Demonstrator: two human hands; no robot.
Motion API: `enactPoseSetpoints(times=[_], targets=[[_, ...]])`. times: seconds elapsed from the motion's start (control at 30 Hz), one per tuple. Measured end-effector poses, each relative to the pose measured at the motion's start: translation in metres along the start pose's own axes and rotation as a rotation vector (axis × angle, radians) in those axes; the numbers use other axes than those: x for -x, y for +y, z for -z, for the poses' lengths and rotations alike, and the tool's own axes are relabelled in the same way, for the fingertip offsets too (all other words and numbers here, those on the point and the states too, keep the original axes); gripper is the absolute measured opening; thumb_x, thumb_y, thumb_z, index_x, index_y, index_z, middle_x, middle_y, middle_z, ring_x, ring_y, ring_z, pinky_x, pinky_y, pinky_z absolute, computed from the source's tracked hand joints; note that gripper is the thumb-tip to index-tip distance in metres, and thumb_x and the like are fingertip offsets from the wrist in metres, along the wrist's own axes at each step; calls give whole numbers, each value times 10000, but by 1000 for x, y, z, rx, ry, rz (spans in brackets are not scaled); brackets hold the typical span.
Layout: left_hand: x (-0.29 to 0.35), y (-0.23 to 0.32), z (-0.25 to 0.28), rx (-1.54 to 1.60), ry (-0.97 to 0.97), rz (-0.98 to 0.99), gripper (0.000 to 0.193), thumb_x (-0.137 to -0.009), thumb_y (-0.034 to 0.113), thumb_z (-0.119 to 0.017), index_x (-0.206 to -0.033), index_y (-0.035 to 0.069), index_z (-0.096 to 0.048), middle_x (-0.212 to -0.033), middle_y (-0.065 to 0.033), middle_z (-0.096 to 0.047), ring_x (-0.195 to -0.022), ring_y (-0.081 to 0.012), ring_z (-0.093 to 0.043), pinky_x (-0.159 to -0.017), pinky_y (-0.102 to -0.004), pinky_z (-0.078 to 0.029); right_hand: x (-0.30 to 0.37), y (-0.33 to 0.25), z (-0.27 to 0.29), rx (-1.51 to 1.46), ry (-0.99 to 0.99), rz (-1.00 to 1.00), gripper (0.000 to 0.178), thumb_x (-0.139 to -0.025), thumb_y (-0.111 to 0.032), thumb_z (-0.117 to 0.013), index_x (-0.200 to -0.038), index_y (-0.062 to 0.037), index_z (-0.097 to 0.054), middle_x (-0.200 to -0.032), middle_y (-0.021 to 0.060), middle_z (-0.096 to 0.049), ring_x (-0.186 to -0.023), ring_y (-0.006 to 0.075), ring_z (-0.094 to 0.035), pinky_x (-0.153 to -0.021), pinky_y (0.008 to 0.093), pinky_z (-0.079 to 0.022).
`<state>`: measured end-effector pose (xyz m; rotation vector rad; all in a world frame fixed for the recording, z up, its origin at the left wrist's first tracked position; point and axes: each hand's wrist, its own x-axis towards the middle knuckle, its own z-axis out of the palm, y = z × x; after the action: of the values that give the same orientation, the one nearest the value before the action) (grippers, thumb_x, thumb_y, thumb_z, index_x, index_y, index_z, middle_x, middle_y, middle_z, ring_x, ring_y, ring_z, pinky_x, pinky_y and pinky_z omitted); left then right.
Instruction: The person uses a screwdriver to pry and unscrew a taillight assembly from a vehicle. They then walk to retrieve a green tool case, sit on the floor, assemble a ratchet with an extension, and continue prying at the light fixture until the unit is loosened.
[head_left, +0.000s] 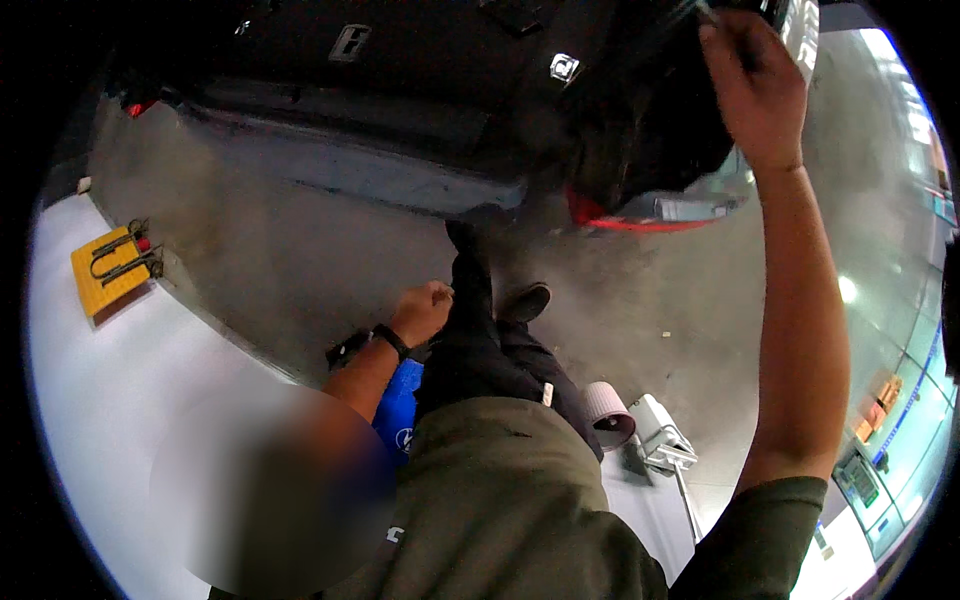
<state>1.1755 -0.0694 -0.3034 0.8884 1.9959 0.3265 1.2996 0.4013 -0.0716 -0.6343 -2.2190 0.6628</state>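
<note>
My right hand (757, 90) is raised at the upper right, beside the rear of a car. Its thumb and fingers are pinched around a small, pale, thin thing, cut off by the picture's dark upper edge. Lower down, my left hand (420, 314) is closed in front of my left thigh, a black band on its wrist. What it holds, if anything, is too small to tell. The car's dark cargo area (440, 85) spreads across the top, with a bright metal fitting (564, 67) in it. A red tail light (640, 222) borders it below my right hand.
A yellow board (108, 272) with black hooks stands on a white surface (110, 370) at left. A blue item (402, 405) lies below my left wrist. Behind me at right are a pinkish ribbed basket (606, 408) and a white device (660, 435). Concrete floor (640, 310) surrounds my feet.
</note>
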Motion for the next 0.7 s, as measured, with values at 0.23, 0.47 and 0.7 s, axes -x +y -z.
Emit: enactPoseSetpoints(times=[0.23, 0.47, 0.7], targets=[[56, -20, -71, 165, -43, 104, 298, -979, 229, -559, -1171, 46, -695, -1146, -179, -728, -1051, -371, -689, -941, -453, -535, 131, -55, 53, -233, 1, -401, 153, -1005, -158, -665, -1015, -10, -703, -824, -8, -634, -754, 97, -554, -689, 264, -453], [79, 14, -86, 87, 33, 12, 284, -959, 238, -583, -1116, 41, -716, -1102, -188, -741, -1055, -378, -697, -930, -443, -551, 550, 1, 90, 206, -673, -1135, 307, -908, -271, -654, -890, 35, -638, -830, 237, -673, -754, 347, -646, -725, 470, -517], [78, 48, -90, -17, 13, -105, 284, -948, 238, -607, -1119, 39, -717, -1082, -184, -745, -1039, -373, -702, -925, -439, -552, 775, -82, 137, 81, -877, -1579, 361, -856, -262, -668, -1059, 30, -729, -1068, 288, -723, -1057, 411, -702, -938, 465, -533]])
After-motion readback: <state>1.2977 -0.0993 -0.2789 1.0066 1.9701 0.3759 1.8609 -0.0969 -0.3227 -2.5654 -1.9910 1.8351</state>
